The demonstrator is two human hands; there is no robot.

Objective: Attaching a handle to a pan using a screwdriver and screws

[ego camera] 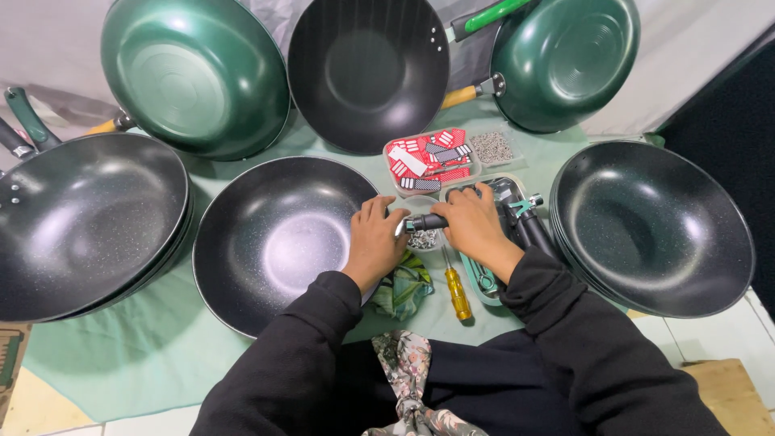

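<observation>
Both hands met at the black wok's (274, 242) rim — the right hand (476, 226) gripped a black handle (428, 221), left hand (375, 238) fingers closed steadying its metal end — best kept square over the screw dish (423, 239).

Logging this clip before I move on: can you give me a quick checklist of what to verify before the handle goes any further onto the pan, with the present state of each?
1. Left hand steadies the black pan at its rim: ok.
2. Right hand has a firm grip on the black handle: ok.
3. Handle's metal end meets the pan's rim: cannot tell, fingers hide it.
4. Screws at hand: ok, small dish of screws sits under the handle.
5. Yellow screwdriver within reach: ok, lying on the green cloth, untouched.
6. Screw already fitted: cannot tell.
</observation>
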